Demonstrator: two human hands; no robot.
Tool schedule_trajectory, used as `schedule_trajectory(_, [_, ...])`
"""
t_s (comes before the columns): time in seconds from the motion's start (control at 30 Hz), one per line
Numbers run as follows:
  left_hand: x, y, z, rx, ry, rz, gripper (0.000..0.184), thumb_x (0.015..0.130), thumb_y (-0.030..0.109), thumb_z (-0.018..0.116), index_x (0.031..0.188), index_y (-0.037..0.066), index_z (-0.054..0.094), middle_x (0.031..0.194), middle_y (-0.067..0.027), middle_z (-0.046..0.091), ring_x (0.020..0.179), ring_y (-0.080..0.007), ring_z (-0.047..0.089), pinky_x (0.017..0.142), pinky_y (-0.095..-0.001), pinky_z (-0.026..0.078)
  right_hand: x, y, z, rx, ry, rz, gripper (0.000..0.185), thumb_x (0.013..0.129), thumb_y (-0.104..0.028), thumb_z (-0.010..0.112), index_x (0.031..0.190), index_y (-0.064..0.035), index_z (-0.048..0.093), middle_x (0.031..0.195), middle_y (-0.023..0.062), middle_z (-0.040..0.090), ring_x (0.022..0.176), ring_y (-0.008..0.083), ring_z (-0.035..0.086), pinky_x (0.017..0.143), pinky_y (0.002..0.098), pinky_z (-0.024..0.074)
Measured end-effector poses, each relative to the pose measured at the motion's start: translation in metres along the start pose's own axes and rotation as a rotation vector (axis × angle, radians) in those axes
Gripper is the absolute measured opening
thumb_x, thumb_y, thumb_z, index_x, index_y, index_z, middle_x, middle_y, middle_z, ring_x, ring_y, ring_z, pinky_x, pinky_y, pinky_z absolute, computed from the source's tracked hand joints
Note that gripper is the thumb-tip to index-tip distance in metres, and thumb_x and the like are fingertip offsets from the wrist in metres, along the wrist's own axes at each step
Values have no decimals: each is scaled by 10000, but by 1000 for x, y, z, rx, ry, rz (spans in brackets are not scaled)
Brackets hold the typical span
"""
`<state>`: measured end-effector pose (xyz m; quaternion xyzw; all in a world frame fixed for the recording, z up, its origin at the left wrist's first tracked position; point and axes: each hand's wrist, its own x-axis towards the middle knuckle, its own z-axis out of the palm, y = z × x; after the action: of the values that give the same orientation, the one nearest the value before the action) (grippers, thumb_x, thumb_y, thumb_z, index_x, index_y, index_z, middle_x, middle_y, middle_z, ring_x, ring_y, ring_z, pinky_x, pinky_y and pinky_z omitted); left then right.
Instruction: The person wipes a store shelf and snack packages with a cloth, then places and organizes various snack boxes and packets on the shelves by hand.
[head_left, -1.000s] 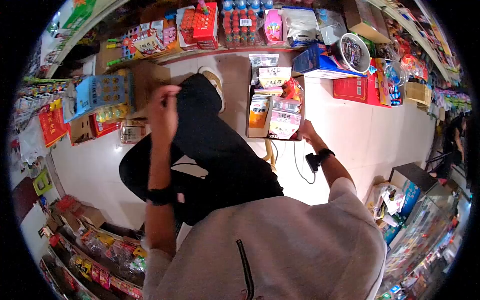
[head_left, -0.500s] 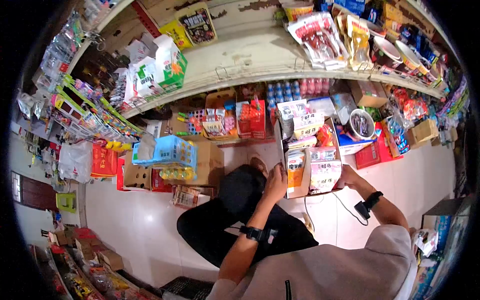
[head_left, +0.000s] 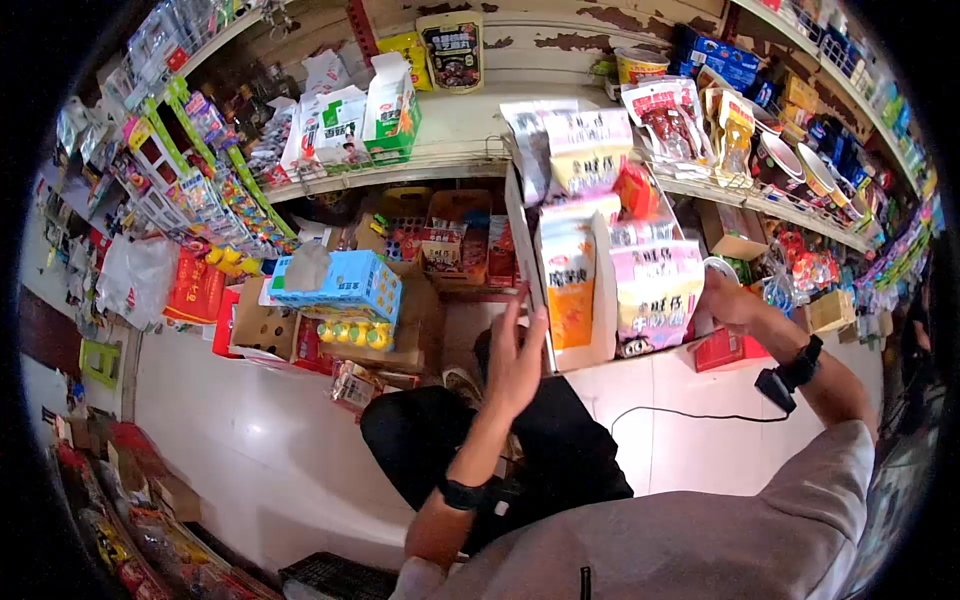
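A cardboard box [head_left: 527, 262] of snack packets is raised in front of me, its far end up at the edge of the middle shelf. Inside are an orange packet [head_left: 570, 290], pink and white packets [head_left: 656, 290] and a red packet [head_left: 636, 192]. My left hand [head_left: 516, 355] is at the box's near left side, fingers apart and pointing up, palm close to the wall. My right hand [head_left: 728, 302] is closed on the near right side of the box; its fingertips are partly hidden behind the packets.
The shelf [head_left: 455, 125] carries a green and white carton [head_left: 392, 110] and a red snack bag [head_left: 668, 118]. Below it at left sits a blue box [head_left: 345, 285] with yellow items. A cable [head_left: 690, 411] crosses the floor.
The box has risen from near the floor to the shelf's height. My left hand has come from the left to the box's side, and its fingers have now spread. The view has tilted up.
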<state>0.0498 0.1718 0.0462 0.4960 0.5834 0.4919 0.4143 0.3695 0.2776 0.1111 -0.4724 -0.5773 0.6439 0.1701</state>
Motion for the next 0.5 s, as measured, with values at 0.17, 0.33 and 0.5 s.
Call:
schedule_trajectory(0.17, [46,42,-49,-82,83,91,547,977,429,487,1377,56,475,951,-79,579,859,-167,561,813,-304,457,50,-37,-17,-310,68,-193,262,893,-105,581,1112,34,620,960,109,685,793,169,652,606,311,543])
schedule_trajectory(0.33, [95,96,-87,-188,58,139,562,978,444,472,1311,-6,511,1189,-130,610,1083,-182,568,954,-298,411,63,-136,19,-109,119,-44,262,866,-88,556,1071,75,566,907,164,646,764,293,681,541,445,620])
schedule_trajectory(0.5, [180,109,-125,-147,-22,106,624,947,568,416,1316,80,538,1229,-97,607,1122,-190,586,891,-357,483,150,-168,-21,-328,190,-196,312,855,-126,552,1071,99,538,903,196,641,719,323,682,500,442,611])
